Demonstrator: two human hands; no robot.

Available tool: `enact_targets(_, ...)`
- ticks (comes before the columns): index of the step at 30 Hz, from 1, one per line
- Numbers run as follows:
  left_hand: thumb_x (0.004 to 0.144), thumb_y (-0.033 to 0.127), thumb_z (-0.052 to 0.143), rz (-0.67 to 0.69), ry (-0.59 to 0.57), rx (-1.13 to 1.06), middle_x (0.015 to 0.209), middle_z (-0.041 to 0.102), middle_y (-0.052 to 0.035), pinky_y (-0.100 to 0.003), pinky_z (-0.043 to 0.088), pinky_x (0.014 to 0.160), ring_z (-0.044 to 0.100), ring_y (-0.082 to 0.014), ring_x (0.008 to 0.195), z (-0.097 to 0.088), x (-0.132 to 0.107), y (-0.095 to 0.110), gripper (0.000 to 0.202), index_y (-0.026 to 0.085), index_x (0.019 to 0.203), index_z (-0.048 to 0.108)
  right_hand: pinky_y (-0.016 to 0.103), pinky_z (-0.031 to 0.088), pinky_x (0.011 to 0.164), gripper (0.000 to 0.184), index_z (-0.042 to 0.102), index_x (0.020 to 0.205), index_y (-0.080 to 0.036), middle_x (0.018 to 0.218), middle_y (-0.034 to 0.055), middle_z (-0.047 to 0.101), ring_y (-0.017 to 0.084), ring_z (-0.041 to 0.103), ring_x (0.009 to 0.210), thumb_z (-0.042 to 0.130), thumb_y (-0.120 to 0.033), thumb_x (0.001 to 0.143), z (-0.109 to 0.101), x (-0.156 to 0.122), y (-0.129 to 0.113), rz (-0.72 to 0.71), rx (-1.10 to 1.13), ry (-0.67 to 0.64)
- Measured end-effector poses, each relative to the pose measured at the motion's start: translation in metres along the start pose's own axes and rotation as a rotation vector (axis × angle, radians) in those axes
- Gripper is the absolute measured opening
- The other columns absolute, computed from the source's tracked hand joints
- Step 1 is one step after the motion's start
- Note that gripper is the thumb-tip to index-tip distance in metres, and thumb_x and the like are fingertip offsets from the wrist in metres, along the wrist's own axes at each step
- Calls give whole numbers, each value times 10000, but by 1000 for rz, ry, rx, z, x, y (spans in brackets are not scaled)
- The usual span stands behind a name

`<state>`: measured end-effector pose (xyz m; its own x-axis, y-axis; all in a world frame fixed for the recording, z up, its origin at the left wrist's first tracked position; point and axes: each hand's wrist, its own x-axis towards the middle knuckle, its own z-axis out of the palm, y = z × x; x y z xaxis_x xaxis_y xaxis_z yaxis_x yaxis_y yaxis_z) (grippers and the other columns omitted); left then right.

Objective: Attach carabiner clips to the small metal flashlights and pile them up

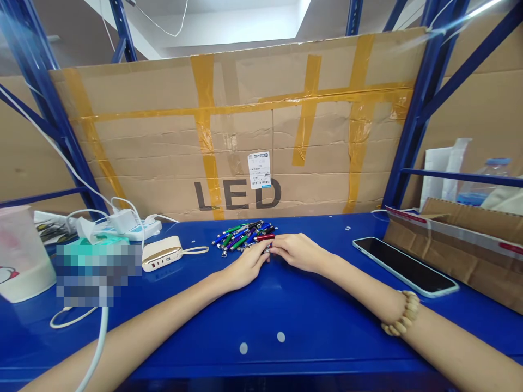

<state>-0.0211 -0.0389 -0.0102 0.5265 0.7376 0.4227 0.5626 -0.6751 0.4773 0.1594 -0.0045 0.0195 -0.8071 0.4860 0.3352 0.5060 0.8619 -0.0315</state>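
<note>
A pile of small, shiny pen-like tubes (237, 238) in blue, green, black and purple lies on the blue tabletop, some with silver ends. At its right edge, a red pen-like tube (265, 237) sits between my fingertips. My left hand (246, 265) is closed, palm down, with its fingertips beside the pile and the red tube. From the other side, my right hand (300, 252) pinches at the tube's right end, and a bit of silver shows between the hands. Fingers partly hide the grip. A beaded bracelet (402, 316) circles my right wrist.
A white power bank (162, 253) with a cable loop lies left of the pile, near a power strip (134, 228) and a white bin (24, 253). On the right are a phone (404, 265) and an open cardboard box (457, 256). Taped cardboard (163, 147) stands behind.
</note>
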Motion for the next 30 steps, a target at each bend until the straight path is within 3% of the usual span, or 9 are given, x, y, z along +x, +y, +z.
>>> enact_targets(9, 906, 194, 321, 16, 30, 54, 958, 572, -88, -343, 451, 805, 544, -197, 839, 2, 0, -4, 327, 170, 1209, 439, 260, 432, 744, 262, 608, 953, -180, 999, 49, 634, 183, 583, 925, 354, -243, 938, 2, 0, 2, 26, 6, 13)
enact_targets(17, 896, 183, 349, 6, 82, 83, 1233, 505, -105, -387, 364, 970, 474, -216, 1118, 2, 1, -8, 330, 177, 1208, 458, 254, 424, 672, 282, 623, 949, -182, 965, 51, 635, 182, 585, 881, 358, -278, 940, 3, 1, 1, 52, -34, 34)
enact_targets(24, 860, 173, 414, -65, 187, 62, 1148, 570, -91, -378, 373, 951, 513, -224, 1068, 2, 3, -7, 272, 174, 1103, 537, 227, 407, 661, 279, 615, 959, -210, 975, 22, 638, 160, 587, 888, 357, -315, 942, 4, 1, 0, 124, -20, 93)
enact_targets(30, 871, 177, 382, -265, 454, -9, 890, 608, -50, -324, 421, 812, 566, -190, 828, -7, 6, -15, 226, 172, 1055, 513, 239, 387, 638, 287, 596, 995, -217, 1016, 24, 627, 169, 588, 891, 332, -317, 942, 4, 1, 16, 330, -36, 197)
